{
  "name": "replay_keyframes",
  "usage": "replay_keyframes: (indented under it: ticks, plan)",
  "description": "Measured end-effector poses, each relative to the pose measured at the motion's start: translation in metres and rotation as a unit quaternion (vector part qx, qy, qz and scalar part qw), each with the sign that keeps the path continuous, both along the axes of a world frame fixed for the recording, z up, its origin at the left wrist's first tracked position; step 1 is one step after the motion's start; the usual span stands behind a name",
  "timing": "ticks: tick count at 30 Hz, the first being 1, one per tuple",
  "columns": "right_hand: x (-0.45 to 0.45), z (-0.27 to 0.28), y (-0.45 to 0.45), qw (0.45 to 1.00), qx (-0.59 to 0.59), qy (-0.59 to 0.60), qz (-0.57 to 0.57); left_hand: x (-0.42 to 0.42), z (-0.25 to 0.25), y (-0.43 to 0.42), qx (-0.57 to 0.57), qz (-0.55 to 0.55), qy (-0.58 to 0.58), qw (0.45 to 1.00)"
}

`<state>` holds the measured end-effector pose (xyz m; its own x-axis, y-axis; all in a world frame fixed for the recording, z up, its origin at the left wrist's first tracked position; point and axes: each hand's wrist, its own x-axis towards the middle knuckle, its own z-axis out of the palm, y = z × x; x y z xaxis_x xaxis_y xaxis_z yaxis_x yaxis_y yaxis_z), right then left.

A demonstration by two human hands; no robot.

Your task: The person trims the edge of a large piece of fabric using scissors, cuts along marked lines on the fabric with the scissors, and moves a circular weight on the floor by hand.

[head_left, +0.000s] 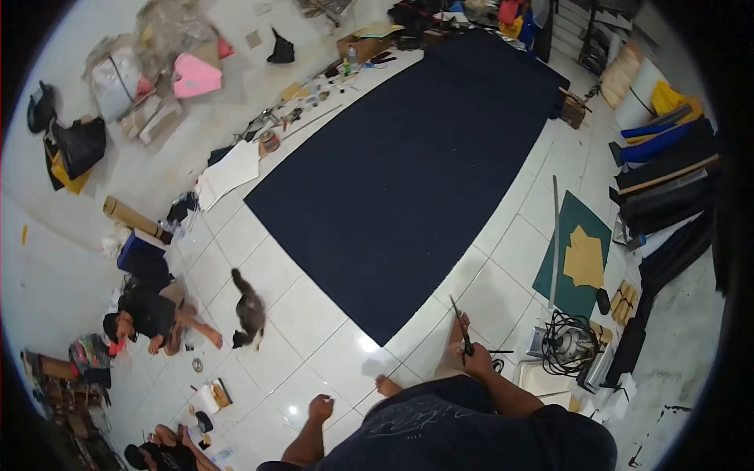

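Observation:
My right hand [477, 359] is closed around a pair of scissors [463, 330], the blades pointing forward and away from me. The dark handle loops show beside the fingers. Low on the left, my left hand [320, 407] hangs over the tiles with its fingers curled. A small pale spot shows at its fingertips, too small to name. In front of me a large sheet of dark navy fabric [400, 173] lies spread on the floor, its near corner just ahead of my feet. Neither hand touches the fabric.
A grey cat [250, 312] stands on the tiles at left, near a seated person [149, 314]; another person [169, 454] is lower left. At right lie a green cutting mat [577, 216], a long metal ruler [555, 243] and a coiled black cable [569, 345]. Fabric rolls [667, 188] lean on the right wall.

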<state>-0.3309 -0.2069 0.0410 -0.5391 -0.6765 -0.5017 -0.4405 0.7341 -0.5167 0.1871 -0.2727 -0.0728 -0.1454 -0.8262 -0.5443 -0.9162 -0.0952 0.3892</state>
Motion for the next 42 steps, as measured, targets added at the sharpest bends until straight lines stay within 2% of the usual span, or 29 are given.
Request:
replay_keyframes:
  ticks: [1, 3, 4, 5, 6, 7, 9, 10, 11, 12, 13, 14, 15, 16, 17, 18, 21, 23, 24, 25, 26, 29, 31, 32, 33, 34, 36, 38, 42]
  plan:
    - [-0.018, 0.000, -0.001, 1.000, 0.004, -0.027, 0.015, -0.009, 0.023, -0.006, 0.024, 0.059, -0.030, 0.998]
    - [-0.053, -0.034, 0.009, 1.000, -0.013, -0.010, 0.022, -0.024, 0.034, -0.014, 0.032, 0.087, -0.062, 0.994]
    - [-0.077, -0.050, 0.011, 0.999, -0.024, 0.007, 0.031, -0.037, 0.036, -0.022, 0.059, 0.050, -0.097, 0.992]
    - [-0.102, -0.042, 0.005, 0.999, -0.005, -0.020, 0.025, -0.056, 0.043, -0.033, 0.066, -0.106, -0.132, 0.983]
    - [-0.133, -0.040, -0.004, 1.000, -0.007, -0.015, 0.021, -0.077, 0.033, -0.042, 0.106, -0.149, -0.202, 0.962]
    - [-0.167, -0.032, -0.012, 0.999, 0.021, -0.033, 0.038, -0.097, 0.012, -0.051, 0.106, -0.183, -0.207, 0.955]
    - [-0.223, -0.010, -0.025, 0.994, 0.068, -0.071, 0.050, -0.167, 0.016, -0.070, 0.089, -0.262, -0.204, 0.939]
    - [-0.250, -0.003, -0.031, 0.994, 0.074, -0.069, 0.036, -0.209, 0.012, -0.089, 0.066, -0.356, -0.172, 0.916]
    - [-0.275, 0.001, -0.035, 0.994, 0.040, -0.093, 0.032, -0.255, 0.009, -0.106, 0.043, -0.341, -0.143, 0.928]
    - [-0.299, 0.003, -0.037, 0.993, 0.007, -0.116, 0.030, -0.289, -0.010, -0.114, -0.022, -0.187, -0.026, 0.982]
    - [-0.321, 0.004, -0.040, 0.993, 0.017, -0.115, 0.022, -0.341, -0.005, -0.134, -0.007, -0.108, 0.030, 0.994]
    - [-0.344, 0.001, -0.044, 0.991, 0.026, -0.128, 0.020, -0.396, 0.029, -0.155, 0.108, -0.013, 0.147, 0.983]
    - [-0.363, -0.002, -0.044, 0.989, 0.036, -0.142, 0.019, -0.459, 0.077, -0.176, 0.154, 0.021, 0.121, 0.980]
    - [-0.379, -0.003, -0.046, 0.989, 0.044, -0.141, 0.014, -0.485, 0.057, -0.187, 0.092, 0.047, 0.126, 0.987]
    - [-0.397, -0.006, -0.053, 0.985, 0.055, -0.162, -0.006, -0.519, 0.074, -0.202, 0.061, 0.032, 0.143, 0.987]
    - [-0.413, -0.009, -0.060, 0.980, 0.066, -0.184, -0.026, -0.551, 0.091, -0.219, 0.098, 0.055, 0.150, 0.982]
    - [-0.460, -0.021, -0.076, 0.977, 0.078, -0.186, -0.069, -0.602, 0.077, -0.265, 0.111, 0.037, 0.128, 0.985]
    - [-0.491, -0.020, -0.086, 0.966, 0.112, -0.213, -0.100, -0.623, 0.045, -0.298, 0.126, -0.046, 0.022, 0.991]
    - [-0.505, -0.028, -0.085, 0.977, 0.104, -0.158, -0.102, -0.629, 0.013, -0.320, 0.134, -0.050, 0.020, 0.990]
    - [-0.524, -0.015, -0.090, 0.975, 0.121, -0.153, -0.108, -0.637, -0.018, -0.341, 0.102, -0.286, -0.079, 0.949]
    - [-0.542, 0.001, -0.095, 0.972, 0.139, -0.151, -0.115, -0.643, -0.042, -0.355, 0.064, -0.506, -0.171, 0.843]
    - [-0.597, 0.014, -0.090, 0.971, 0.133, -0.121, -0.157, -0.753, 0.002, -0.412, 0.111, -0.512, -0.190, 0.830]
    - [-0.636, 0.002, -0.081, 0.962, 0.124, -0.118, -0.215, -0.835, 0.011, -0.466, 0.053, -0.554, -0.140, 0.819]
    - [-0.649, -0.003, -0.084, 0.952, 0.108, -0.106, -0.266, -0.878, 0.014, -0.491, 0.021, -0.434, -0.065, 0.898]
    - [-0.665, 0.002, -0.094, 0.950, 0.110, -0.110, -0.270, -0.944, 0.050, -0.512, 0.068, -0.305, -0.038, 0.949]
    - [-0.687, 0.014, -0.108, 0.937, 0.069, -0.112, -0.323, -0.991, 0.054, -0.531, 0.016, -0.235, 0.040, 0.971]
    - [-0.733, 0.013, -0.127, 0.921, 0.024, -0.110, -0.372, -1.100, 0.109, -0.559, 0.001, -0.206, 0.101, 0.973]
    - [-0.774, -0.020, -0.133, 0.931, -0.002, -0.041, -0.362, -1.180, 0.114, -0.578, 0.008, -0.129, 0.189, 0.973]
    - [-0.902, -0.070, -0.144, 0.966, -0.067, 0.045, -0.244, -1.302, 0.115, -0.577, 0.032, -0.108, 0.216, 0.970]
